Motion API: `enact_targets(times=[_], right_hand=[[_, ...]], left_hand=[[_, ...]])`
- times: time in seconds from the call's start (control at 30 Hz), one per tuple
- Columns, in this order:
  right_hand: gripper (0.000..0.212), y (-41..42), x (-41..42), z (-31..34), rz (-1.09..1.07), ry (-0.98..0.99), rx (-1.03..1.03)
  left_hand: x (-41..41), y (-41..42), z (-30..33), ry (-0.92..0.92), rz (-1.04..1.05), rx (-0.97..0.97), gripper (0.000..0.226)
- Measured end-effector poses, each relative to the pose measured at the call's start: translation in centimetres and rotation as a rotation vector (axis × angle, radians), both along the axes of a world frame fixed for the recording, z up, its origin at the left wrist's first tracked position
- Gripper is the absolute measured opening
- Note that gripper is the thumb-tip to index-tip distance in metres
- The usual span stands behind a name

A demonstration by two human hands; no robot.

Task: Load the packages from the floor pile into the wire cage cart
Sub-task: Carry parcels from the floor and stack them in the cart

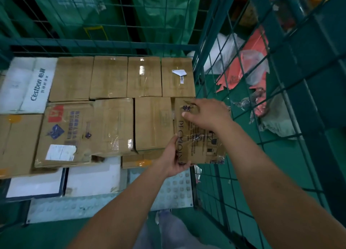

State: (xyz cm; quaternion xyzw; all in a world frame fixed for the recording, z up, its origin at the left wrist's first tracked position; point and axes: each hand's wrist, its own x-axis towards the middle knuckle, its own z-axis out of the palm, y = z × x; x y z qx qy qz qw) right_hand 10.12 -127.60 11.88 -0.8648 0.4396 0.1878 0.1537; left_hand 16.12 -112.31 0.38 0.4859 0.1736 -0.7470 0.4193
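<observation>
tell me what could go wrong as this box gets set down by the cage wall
1. The printed cardboard box sits tight against the cart's right wire wall; the right hand on its far end could get pinched or scraped on the mesh.
2. The left hand holds the box's near left edge, next to the neighbouring brown box, so its fingers may get caught in that narrow gap.
3. The box's near end looks unsupported from this view, so it might tip.
</observation>
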Motion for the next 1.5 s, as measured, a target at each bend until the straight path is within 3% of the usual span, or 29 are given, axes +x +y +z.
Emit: enact_targets(times=[0.2, 0.37, 0.43, 0.5, 0.57, 0.7, 0.8, 0.83, 0.93, 0.97, 1.1, 1.2, 1.37, 1.5], right_hand=[[0.078, -0.5, -0.2, -3.8, -0.013, -0.088, -0.021], [0.082, -0.3, -0.9, -7.3, -0.036, -0.150, -0.036], [0.079, 0.4, -1.7, -9.4, -0.037, -0.111, 0.049], [0.073, 2.2, -2.8, -12.9, -0.059, 0.000, 0.217], [0.069, 4.7, -4.3, -16.4, -0.139, 0.071, 0.366], [0.056, 7.4, -5.7, -19.7, -0.248, -0.051, 0.498], [0.058, 7.5, -6.3, -21.0, -0.417, -0.094, 0.589], [0.059, 7.4, -6.4, -21.6, -0.486, -0.112, 0.618], [0.053, 7.1, -6.5, -23.1, -0.719, -0.208, 0.680], [0.054, 7.0, -6.6, -23.5, -0.811, -0.244, 0.707], [0.063, 6.8, -6.6, -24.6, -1.136, -0.259, 0.883], [0.057, 6.4, -5.9, -25.5, -1.284, -0.329, 0.895], [0.030, 5.6, -5.2, -27.8, -1.251, -0.407, 0.787], [0.063, 6.9, -5.9, -28.2, -1.156, -0.432, 0.791]], left_hand=[[0.9, -2.8, -3.2, -0.060, 0.054, 0.026, 0.070], [1.0, -3.9, -5.6, -0.178, 0.245, -0.025, 0.037], [0.6, -3.5, -6.8, -0.201, 0.265, -0.074, 0.034], [0.1, -3.1, -8.0, -0.189, 0.233, -0.101, 0.040], [-0.3, -3.1, -9.5, -0.171, 0.137, -0.111, 0.065], [-1.1, -4.1, -12.5, -0.213, 0.067, -0.030, 0.084], [-1.2, -4.7, -13.4, -0.277, -0.002, -0.036, 0.098], [-1.3, -4.8, -13.4, -0.295, -0.057, -0.032, 0.089], [-1.6, -5.0, -14.1, -0.397, -0.176, 0.010, 0.030], [-1.8, -4.9, -14.7, -0.401, -0.202, 0.051, 0.026], [-2.6, -3.8, -16.2, -0.305, -0.310, 0.179, 0.031], [-2.4, -3.4, -17.8, -0.263, -0.236, 0.194, 0.031], [-1.5, -4.3, -19.3, -0.309, -0.106, 0.183, 0.031], [-1.4, -3.5, -19.1, -0.362, -0.220, 0.127, 0.018]])
